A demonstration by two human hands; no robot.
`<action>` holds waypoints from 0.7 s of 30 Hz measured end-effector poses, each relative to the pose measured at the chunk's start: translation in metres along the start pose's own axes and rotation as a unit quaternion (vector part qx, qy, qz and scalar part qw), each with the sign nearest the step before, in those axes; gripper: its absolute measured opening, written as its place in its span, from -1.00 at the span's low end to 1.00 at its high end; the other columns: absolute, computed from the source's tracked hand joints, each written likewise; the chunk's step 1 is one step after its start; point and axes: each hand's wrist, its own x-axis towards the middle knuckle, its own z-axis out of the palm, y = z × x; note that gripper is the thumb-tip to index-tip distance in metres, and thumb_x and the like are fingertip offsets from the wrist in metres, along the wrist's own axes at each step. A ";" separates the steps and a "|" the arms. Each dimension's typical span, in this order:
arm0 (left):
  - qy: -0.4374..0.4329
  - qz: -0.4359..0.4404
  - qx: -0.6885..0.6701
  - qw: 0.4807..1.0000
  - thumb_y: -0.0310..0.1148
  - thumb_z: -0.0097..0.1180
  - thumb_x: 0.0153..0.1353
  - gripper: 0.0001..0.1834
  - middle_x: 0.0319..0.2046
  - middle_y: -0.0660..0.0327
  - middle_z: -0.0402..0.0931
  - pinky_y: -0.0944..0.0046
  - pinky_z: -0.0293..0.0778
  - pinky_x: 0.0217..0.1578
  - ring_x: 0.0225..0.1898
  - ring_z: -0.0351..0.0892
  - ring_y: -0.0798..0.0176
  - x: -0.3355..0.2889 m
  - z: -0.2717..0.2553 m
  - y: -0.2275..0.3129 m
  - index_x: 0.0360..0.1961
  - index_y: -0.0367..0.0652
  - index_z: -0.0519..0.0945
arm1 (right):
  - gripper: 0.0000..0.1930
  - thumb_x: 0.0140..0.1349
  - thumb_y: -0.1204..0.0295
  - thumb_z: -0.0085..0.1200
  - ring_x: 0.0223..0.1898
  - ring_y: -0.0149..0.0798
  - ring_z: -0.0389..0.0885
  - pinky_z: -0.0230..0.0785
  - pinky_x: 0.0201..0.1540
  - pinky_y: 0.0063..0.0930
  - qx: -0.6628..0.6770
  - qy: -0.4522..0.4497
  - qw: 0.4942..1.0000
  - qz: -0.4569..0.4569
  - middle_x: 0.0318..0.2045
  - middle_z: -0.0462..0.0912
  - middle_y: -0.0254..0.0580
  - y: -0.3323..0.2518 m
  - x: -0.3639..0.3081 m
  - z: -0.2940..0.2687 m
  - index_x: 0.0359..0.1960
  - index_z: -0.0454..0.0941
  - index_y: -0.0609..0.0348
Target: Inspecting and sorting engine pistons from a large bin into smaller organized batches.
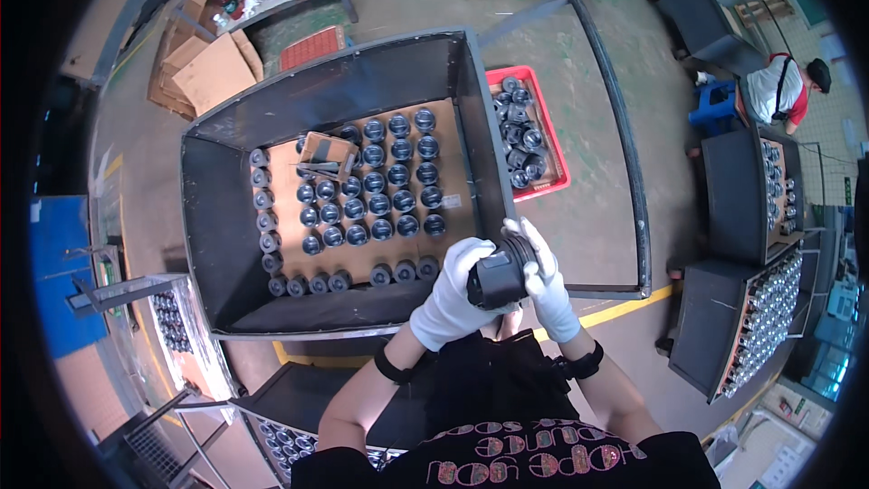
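Both of my hands wear white gloves and grip one dark engine piston (500, 279) in front of my body. My left hand (451, 293) is wrapped round its left side, and my right hand (544, 282) presses on the grooved end at the right. Just left and beyond stands a big dark metal bin (312, 81), its front right corner close to the piston. Inside it, rows of similar pistons (381, 206) stand on a cardboard sheet (288, 158). A small cardboard box (328, 150) with flat dark pieces lies among them.
A red crate (554, 149) of loose pistons sits right of the bin, within a dark metal frame (618, 127). More bins (711, 317) with parts line the right, where a person (780, 91) sits. A shelf (262, 9) stands at the back left.
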 end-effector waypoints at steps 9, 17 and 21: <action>-0.102 -0.300 0.212 0.925 -0.21 0.52 -0.21 -0.13 0.05 -0.07 0.38 0.01 0.39 0.14 0.12 0.41 -0.16 -0.018 -0.012 -0.132 0.15 -0.22 0.37 | -0.43 0.36 0.14 0.04 0.25 0.05 0.45 0.29 0.29 -0.17 -0.259 0.157 0.926 0.225 0.20 0.48 0.15 0.137 -0.003 -0.033 0.31 0.34 0.19; -0.357 -0.438 0.312 0.764 -0.20 0.40 0.00 -0.33 0.08 -0.07 0.38 -0.01 0.49 0.09 0.12 0.44 -0.17 -0.156 0.087 -0.339 0.10 -0.23 0.39 | -0.29 0.24 0.24 0.19 -0.31 0.07 0.64 0.52 -0.23 -0.11 -0.522 0.163 0.819 0.172 -0.19 0.60 0.03 0.250 -0.042 -0.003 0.38 0.20 0.21; -0.394 -0.424 0.287 0.763 -0.27 0.43 -0.02 -0.32 0.07 -0.03 0.39 0.02 0.55 0.02 0.08 0.47 -0.14 -0.188 0.148 -0.387 0.10 -0.23 0.38 | -0.37 0.18 0.40 0.25 -0.51 0.00 0.60 0.50 -0.41 -0.20 -0.565 0.176 0.799 0.109 -0.38 0.60 -0.02 0.248 -0.038 0.000 0.28 0.33 0.30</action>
